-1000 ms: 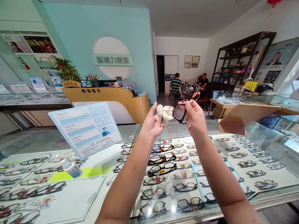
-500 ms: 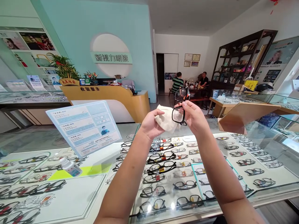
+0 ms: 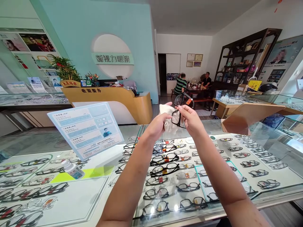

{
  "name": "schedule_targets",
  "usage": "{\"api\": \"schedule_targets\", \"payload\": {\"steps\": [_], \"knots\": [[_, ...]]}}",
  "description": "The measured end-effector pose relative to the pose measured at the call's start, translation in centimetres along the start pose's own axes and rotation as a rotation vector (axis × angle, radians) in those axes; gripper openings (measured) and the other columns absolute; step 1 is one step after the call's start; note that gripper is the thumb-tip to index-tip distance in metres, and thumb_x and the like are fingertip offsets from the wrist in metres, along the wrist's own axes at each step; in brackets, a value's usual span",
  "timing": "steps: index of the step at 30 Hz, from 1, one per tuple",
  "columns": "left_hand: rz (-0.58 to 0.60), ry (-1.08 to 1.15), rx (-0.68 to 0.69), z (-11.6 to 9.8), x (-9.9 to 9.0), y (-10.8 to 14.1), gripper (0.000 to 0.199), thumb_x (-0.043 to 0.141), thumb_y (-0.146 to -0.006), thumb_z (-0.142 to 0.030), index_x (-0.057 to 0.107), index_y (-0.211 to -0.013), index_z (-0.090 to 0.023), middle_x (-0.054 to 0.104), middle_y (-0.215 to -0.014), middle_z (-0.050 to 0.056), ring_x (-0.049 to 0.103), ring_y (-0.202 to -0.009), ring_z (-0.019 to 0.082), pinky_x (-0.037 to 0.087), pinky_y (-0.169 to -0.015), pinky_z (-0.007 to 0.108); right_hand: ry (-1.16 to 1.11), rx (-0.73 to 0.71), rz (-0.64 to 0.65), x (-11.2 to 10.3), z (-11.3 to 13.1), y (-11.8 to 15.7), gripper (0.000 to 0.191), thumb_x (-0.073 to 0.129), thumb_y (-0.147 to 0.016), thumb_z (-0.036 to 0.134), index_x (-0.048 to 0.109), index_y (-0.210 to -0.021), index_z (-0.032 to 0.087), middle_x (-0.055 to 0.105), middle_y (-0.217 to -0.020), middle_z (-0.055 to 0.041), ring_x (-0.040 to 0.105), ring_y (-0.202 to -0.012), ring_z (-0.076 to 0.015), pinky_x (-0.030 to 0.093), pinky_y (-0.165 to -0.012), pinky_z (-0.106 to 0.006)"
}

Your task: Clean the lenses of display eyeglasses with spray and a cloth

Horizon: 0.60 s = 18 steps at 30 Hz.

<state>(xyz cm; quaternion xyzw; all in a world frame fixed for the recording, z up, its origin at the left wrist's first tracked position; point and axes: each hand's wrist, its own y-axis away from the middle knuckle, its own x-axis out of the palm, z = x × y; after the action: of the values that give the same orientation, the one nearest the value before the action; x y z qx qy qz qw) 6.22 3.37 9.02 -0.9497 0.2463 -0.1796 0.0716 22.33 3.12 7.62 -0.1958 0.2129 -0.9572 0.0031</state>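
Observation:
Above the glass display case, my right hand [image 3: 190, 118] pinches a pair of black-framed eyeglasses [image 3: 179, 125] near the bridge, with one lens low and the other up and away from me. An orange sticker shows on the far lens. My left hand [image 3: 158, 124] is closed on a cream cleaning cloth [image 3: 168, 126]. The cloth lies behind the lower lens, and my left thumb reaches to the edge of the frame. The left fingers behind the cloth are mostly hidden.
Rows of eyeglasses [image 3: 164, 169] fill the glass-topped case [image 3: 272, 201]. On the left stand a white spray bottle [image 3: 73, 170] and a tilted leaflet board [image 3: 85, 129]. A wooden stand [image 3: 251, 118] is at right. Two people [image 3: 180, 85] sit at a far table.
The eyeglasses have moved slightly left and tilted, toward the cloth. My left hand has moved right, bringing cloth and thumb against the lower lens.

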Motion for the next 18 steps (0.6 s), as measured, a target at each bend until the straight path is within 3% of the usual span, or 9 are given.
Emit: {"api": "schedule_targets", "payload": {"steps": [4, 7, 9, 13, 16, 18], "knots": [[0.118, 0.05, 0.051, -0.1, 0.1, 0.1, 0.087, 0.074, -0.083, -0.036, 0.045, -0.165, -0.029, 0.072, -0.139, 0.006, 0.066, -0.128, 0.03, 0.048, -0.116, 0.043, -0.106, 0.035, 0.01, 0.7, -0.4, 0.1, 0.046, 0.098, -0.066, 0.053, 0.066, -0.077, 0.022, 0.068, -0.084, 0.0033, 0.056, -0.074, -0.0116, 0.048, -0.07, -0.024], [0.113, 0.141, 0.044, 0.0, 0.7, 0.0, 0.068, 0.069, -0.095, -0.063, 0.062, -0.152, -0.026, 0.074, -0.134, 0.01, 0.065, -0.133, 0.032, 0.05, -0.115, 0.042, -0.154, 0.001, -0.024, 0.9, -0.8, 0.0, 0.046, 0.099, -0.065, 0.051, 0.066, -0.077, 0.022, 0.07, -0.087, 0.0034, 0.059, -0.076, -0.0107, 0.051, -0.073, -0.022], [0.074, 0.176, 0.053, 0.3, 1.1, -0.2, 0.062, 0.062, -0.1, -0.067, 0.069, -0.143, -0.024, 0.075, -0.131, 0.011, 0.066, -0.132, 0.031, 0.052, -0.112, 0.039, -0.174, -0.018, -0.048, 1.0, -1.2, -0.1, 0.045, 0.099, -0.065, 0.05, 0.066, -0.077, 0.022, 0.07, -0.085, 0.0041, 0.061, -0.075, -0.0104, 0.051, -0.072, -0.022], [-0.101, 0.118, 0.118, 1.2, 1.6, -0.5, 0.046, 0.066, -0.104, -0.038, 0.064, -0.149, -0.026, 0.075, -0.131, 0.008, 0.072, -0.119, 0.022, 0.055, -0.105, 0.032, -0.199, -0.026, -0.084, 1.3, -1.7, -0.2, 0.045, 0.099, -0.061, 0.048, 0.068, -0.082, 0.023, 0.069, -0.081, 0.0053, 0.061, -0.07, -0.0107, 0.051, -0.067, -0.022], [-0.178, 0.074, 0.11, 1.5, 1.8, -0.4, 0.069, 0.077, -0.095, -0.02, 0.05, -0.158, -0.027, 0.077, -0.126, 0.008, 0.075, -0.101, 0.02, 0.058, -0.095, 0.032, -0.227, -0.053, -0.082, 1.3, -1.6, -0.2, 0.043, 0.099, -0.062, 0.045, 0.067, -0.081, 0.023, 0.072, -0.088, 0.0041, 0.062, -0.071, -0.0103, 0.051, -0.067, -0.022], [-0.171, 0.075, 0.125, 1.5, 1.9, -0.2, 0.074, 0.083, -0.091, -0.022, 0.048, -0.156, -0.025, 0.077, -0.123, 0.009, 0.075, -0.093, 0.018, 0.059, -0.09, 0.032, -0.24, -0.064, -0.065, 1.2, -1.4, -0.1, 0.041, 0.098, -0.065, 0.043, 0.066, -0.082, 0.024, 0.074, -0.091, 0.004, 0.062, -0.071, -0.0099, 0.051, -0.065, -0.022]]}}
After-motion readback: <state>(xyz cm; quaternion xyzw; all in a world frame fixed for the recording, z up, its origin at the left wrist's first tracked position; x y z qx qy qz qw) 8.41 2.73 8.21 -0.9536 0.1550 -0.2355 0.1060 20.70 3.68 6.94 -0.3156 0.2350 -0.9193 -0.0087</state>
